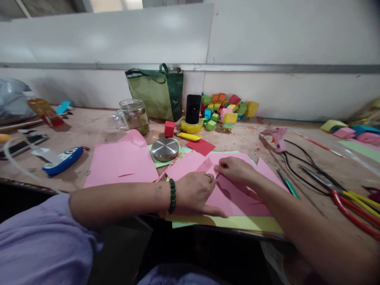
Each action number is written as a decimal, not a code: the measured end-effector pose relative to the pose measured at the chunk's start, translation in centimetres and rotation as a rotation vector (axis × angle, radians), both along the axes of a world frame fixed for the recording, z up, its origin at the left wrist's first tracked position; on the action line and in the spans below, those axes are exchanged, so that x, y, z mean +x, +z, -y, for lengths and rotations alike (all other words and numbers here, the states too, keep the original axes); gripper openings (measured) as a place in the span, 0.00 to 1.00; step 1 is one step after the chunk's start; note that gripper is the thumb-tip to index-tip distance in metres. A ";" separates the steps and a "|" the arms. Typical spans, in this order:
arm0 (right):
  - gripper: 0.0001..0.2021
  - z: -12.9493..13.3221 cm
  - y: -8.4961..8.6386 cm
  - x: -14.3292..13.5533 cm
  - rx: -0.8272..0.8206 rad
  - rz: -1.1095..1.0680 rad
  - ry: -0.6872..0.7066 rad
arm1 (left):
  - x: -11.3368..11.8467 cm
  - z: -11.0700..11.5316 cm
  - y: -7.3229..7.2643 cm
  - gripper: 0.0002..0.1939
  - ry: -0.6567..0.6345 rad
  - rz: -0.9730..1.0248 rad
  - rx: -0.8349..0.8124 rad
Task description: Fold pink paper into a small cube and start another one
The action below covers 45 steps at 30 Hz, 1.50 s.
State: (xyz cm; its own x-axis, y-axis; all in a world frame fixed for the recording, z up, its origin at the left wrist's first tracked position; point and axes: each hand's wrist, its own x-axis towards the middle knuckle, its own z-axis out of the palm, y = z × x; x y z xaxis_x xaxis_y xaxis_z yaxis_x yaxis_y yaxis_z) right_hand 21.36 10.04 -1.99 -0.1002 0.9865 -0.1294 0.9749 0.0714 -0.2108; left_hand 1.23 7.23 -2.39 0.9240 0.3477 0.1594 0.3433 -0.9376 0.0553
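Pinching a Pink Fold Between My Hands

In the head view, my two hands are meeting over a small folded pink paper (205, 164), near the front edge of the tabletop (97, 122). My right hand (233, 170) is closing into a loose curl, its thumb and forefinger pinching the paper's right edge. My left hand (194, 192) is lying across the near side with its fingers bending and its thumb reaching out flat to the right; its fingertips are partly hiding, so I cannot tell how firmly it is gripping.

The folded piece is looking pale and matte, the same pink as the wide pink sheet (237, 204) beneath. One flap is standing up from it, showing a crease and a slightly shaded face, while my hands are covering its near part. The wide sheet is lying roughly flat, with shadows falling across its middle and a pointed corner lifting at its right. Under it, a yellow-green paper (231, 224) is showing along the front.

To the left, a second pink sheet (118, 162) is lying by itself, its far edge curving upward and a thin dark mark crossing its near part. Between these sheets and beyond them, a round metal disc (165, 149) is resting on green paper (156, 161), and a red paper square (202, 147) is lying just beside a yellow cutter (189, 136).
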 end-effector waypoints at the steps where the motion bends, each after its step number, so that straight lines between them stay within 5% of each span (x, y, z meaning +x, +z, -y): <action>1: 0.15 0.0 0.0 0.0 -0.005 0.003 -0.003 | 0.3 -0.2 0.0 0.43 0.010 -0.012 -0.033; 14: 0.18 -0.7 0.0 1.4 -0.020 -0.080 -0.030 | 1.2 -1.3 0.1 0.45 0.101 -0.075 -0.220; 27: 0.22 0.0 1.2 1.3 -0.068 -0.151 0.062 | -1.4 1.9 -0.8 0.48 0.065 0.069 -0.080; 35: 0.12 -1.4 1.2 1.9 -0.199 -0.232 0.010 | -1.2 1.7 -0.6 0.49 0.070 0.054 -0.078; 40: 0.07 -1.6 1.2 2.5 -0.138 -0.276 -0.004 | -1.5 2.1 -0.7 0.48 0.074 0.086 -0.105; 45: 0.12 -0.1 1.7 1.3 -0.042 -0.322 0.045 | -1.5 2.1 -0.7 0.49 0.082 0.101 -0.099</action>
State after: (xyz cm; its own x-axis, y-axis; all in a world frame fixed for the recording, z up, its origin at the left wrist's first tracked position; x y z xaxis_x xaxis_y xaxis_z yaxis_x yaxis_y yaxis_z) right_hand 22.64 10.11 -0.26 -0.1865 0.9745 -0.1247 0.8535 0.0978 -0.5118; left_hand -0.25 5.09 -3.11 0.8727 0.4402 0.2113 0.4067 -0.8947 0.1846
